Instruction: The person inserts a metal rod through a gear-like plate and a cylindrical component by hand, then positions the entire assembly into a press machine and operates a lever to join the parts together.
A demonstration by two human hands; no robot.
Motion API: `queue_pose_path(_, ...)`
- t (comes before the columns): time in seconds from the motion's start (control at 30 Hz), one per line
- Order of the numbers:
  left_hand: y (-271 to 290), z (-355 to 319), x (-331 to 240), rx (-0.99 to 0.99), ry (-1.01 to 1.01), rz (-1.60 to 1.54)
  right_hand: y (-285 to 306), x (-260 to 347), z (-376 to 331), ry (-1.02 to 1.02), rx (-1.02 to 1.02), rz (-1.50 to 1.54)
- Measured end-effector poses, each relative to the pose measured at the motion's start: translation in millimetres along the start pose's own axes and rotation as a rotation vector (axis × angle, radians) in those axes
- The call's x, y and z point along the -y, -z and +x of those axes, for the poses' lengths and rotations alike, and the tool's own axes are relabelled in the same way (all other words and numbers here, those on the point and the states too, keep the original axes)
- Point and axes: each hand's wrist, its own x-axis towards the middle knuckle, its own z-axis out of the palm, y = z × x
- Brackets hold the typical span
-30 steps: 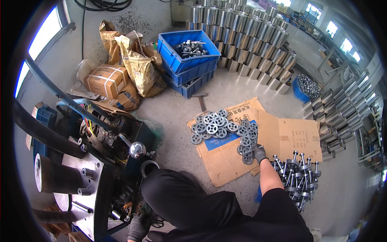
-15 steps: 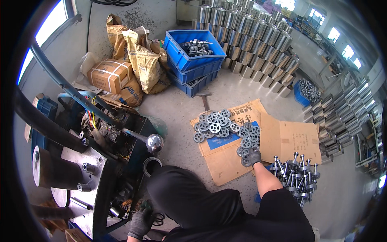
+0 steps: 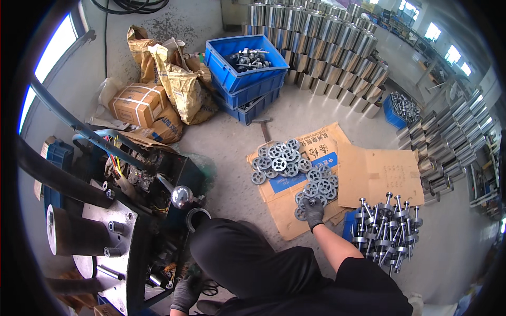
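Floor: grey concrete (image 3: 232, 158), speckled and worn, spreading through the middle of the frame.
Person: black clothing (image 3: 263, 268) fills the lower middle.
Left hand: the gloved left hand (image 3: 185, 296) is low in the frame, left of centre, beside dark loops (image 3: 210, 287) and the machine's edge; whether its fingers grip anything, I cannot tell.
Machine: a steel plate (image 3: 125, 239), a thick dark roller (image 3: 76, 231) and a shiny ball knob (image 3: 182, 197) take up the lower left, with loose coloured wires above.
Right hand: the gloved right hand (image 3: 314, 213) is right of centre, its fingers bent over the near end of the wheel cluster – touching it, though I cannot tell whether they are closed on a wheel.
Wheels: grey spoked wheels (image 3: 279, 164) lie heaped in the centre, some overlapping.
Cardboard: a flattened carton (image 3: 284, 216) lies beneath them on the floor.
Spindles: metal rods with rollers (image 3: 387, 231) are piled just right of the cardboard.
Hammer: it lies beyond the cardboard's upper left corner (image 3: 265, 131).
Crates: blue crates (image 3: 258, 79) stand stacked at upper centre, metal parts in the top one.
Sacks: paper sacks (image 3: 182, 84) and a strapped carton (image 3: 137, 104) crowd the upper left.
Cylinders: shiny steel cylinders (image 3: 316, 68) rise in tiers at the upper right – bright windows (image 3: 452, 55) beyond.
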Motion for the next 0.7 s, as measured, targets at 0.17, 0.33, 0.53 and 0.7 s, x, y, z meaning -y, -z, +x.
queue_pose_path(0.17,-11.4,0.1,28.3,0.088,0.061,0.034,-8.9,-20.9,2.4,0.181,-0.074,-0.165)
queue_pose_path(0.33,-29.8,1.7,64.6,0.106,-0.211,0.291,-30.9,5.6,11.9,-0.255,-0.413,-0.549)
queue_pose_path(0.53,-19.2,-3.2,34.5,0.085,-0.038,0.133,-52.4,19.2,21.3,-0.576,-0.656,-0.433)
queue_pose_path(0.7,-14.6,0.1,27.8,0.097,0.044,0.094,-49.8,13.5,28.4,-0.585,-0.707,-0.456)
